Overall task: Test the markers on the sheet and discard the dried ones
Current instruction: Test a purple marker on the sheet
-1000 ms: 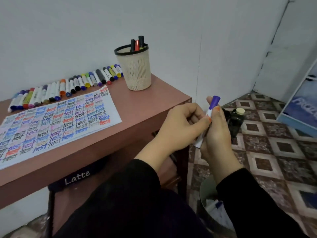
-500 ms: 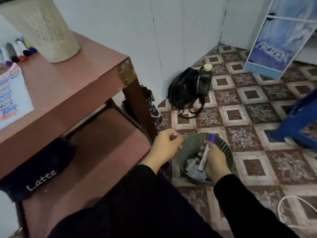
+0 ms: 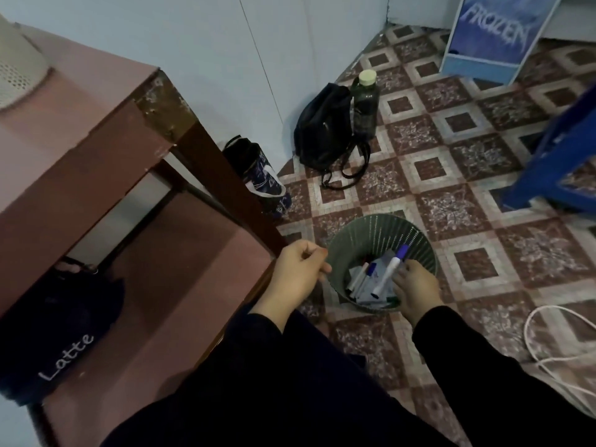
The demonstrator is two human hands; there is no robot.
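A second ago the purple-capped marker [image 3: 388, 272] was held up off the table's [image 3: 96, 101] right edge, between both hands. It has since been carried down and is now seen over the mouth of the green bin [image 3: 371, 232], which stands on the floor just off the right corner of the table's lower shelf. The marker is tilted, cap toward the bin's far wall, its lower end above the discarded markers [image 3: 362, 279] and paper scraps already lying inside. The right hand [image 3: 417, 290] is poised at the bin's near rim, fingers pointed down beside the barrel — whether they still pinch it or have let go cannot be told. The left hand [image 3: 301, 274] has been drawn off the marker and hangs by the bin's left rim, fingers loosely curled, nothing seen in them. This marker is judged to have been found dry — its discard is all but done, and the sheet, now out of view, must be returned to for the next one.
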